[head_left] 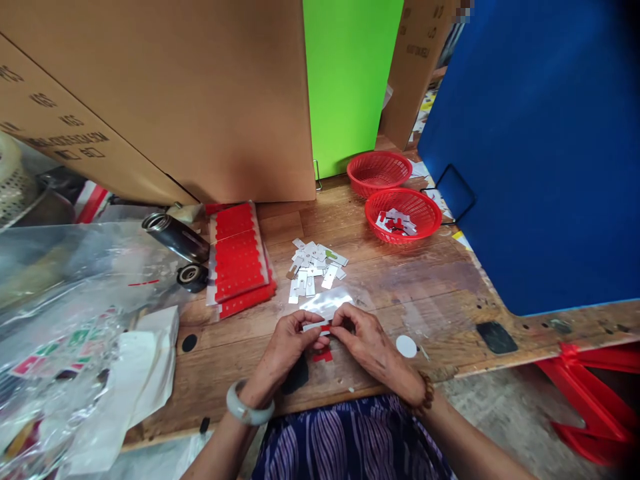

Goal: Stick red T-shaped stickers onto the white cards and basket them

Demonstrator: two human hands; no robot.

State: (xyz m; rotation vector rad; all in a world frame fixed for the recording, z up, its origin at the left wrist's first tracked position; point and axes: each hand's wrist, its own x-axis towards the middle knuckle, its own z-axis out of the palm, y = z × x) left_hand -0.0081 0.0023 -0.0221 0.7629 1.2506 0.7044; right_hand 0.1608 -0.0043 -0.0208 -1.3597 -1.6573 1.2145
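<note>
Near the table's front edge, my left hand pinches one end of a small flat white piece between thumb and fingers. My right hand has its thumb and fingertips closed on a red strip lying along the other end of that piece. Beneath the hands is a clear plastic sheet with a red sticker scrap on it. Just beyond the hands lies a loose heap of flat white slotted pieces. Stacked sheets of red stickers lie to the left.
Two red plastic baskets stand at the back right; the nearer basket holds several white and red pieces. A black flask lies tilted beside its cap. Plastic bags cover the left. Cardboard and a blue panel wall the back.
</note>
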